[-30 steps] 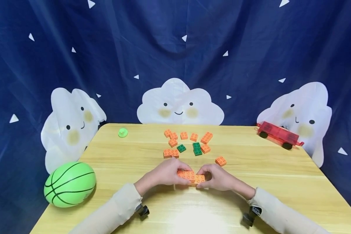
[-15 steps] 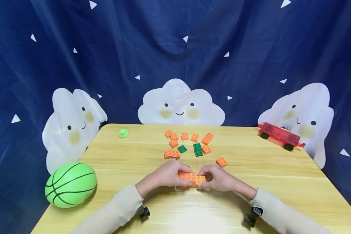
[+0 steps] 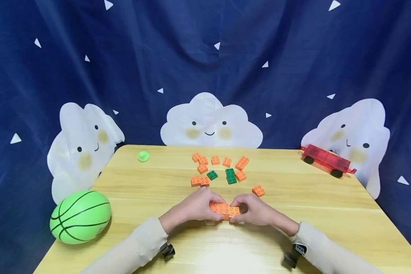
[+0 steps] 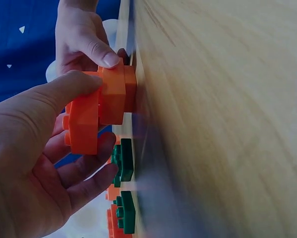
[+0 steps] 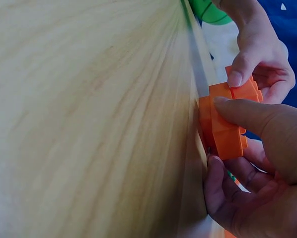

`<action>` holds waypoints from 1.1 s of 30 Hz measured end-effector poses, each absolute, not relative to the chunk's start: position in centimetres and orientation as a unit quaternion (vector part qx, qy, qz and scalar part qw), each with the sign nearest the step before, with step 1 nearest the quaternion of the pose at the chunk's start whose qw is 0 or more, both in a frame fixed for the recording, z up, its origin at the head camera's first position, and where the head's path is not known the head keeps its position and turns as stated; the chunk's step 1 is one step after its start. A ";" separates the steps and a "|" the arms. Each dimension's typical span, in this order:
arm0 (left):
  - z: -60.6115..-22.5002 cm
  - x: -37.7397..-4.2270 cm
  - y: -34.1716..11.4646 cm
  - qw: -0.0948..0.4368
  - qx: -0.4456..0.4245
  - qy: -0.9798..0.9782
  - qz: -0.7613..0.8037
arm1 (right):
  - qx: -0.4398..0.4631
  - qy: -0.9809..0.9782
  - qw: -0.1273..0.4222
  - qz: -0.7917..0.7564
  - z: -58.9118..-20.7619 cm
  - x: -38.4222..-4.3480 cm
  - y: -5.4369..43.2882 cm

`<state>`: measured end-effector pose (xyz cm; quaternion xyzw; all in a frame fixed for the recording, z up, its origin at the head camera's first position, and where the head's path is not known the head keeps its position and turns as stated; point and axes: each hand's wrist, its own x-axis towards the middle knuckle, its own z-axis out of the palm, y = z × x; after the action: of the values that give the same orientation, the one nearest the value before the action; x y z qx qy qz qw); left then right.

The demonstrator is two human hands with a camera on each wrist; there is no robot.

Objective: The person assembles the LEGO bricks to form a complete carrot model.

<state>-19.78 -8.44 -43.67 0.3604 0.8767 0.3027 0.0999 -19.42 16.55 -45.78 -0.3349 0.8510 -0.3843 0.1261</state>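
Observation:
In the middle of the table, both hands are on a small stack of orange toy building bricks. My left hand (image 3: 196,205) pinches the long upper brick (image 4: 84,124) between thumb and fingers. Just under and beside it sits another orange brick (image 5: 225,129), gripped by my right hand (image 3: 257,210) with the thumb on its near side. A third orange brick (image 4: 130,89) shows beneath, close over the tabletop. The upper brick overlaps the middle one, its studs facing up. Fingers hide parts of the stack.
Behind the hands lie several loose orange bricks (image 3: 242,163) and green bricks (image 3: 212,175). One orange brick (image 3: 258,190) lies near the right hand. A green ball (image 3: 80,217) rests at left, a small green duck (image 3: 143,156) far left, and a red toy wagon (image 3: 327,160) far right.
The left hand and its upper brick have shifted very slightly to the right. Both hands keep their hold, and the loose bricks stay where they were.

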 end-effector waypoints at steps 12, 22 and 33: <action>-43.9 -20.0 -8.1 0.101 0.351 0.880 0.304 | -0.333 0.853 0.121 -0.384 -45.6 -19.4 16.9; -43.8 -19.6 -8.3 0.102 0.343 0.886 0.295 | -0.350 0.845 0.119 -0.386 -45.7 -19.5 16.4; -43.8 -19.6 -7.9 0.111 0.331 0.889 0.296 | -0.350 0.848 0.108 -0.383 -45.9 -19.5 16.6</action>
<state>-19.64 -7.86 -43.82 0.3309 0.8893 0.2956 0.1107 -19.49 16.60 -45.90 -0.3503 0.8481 -0.3825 0.1080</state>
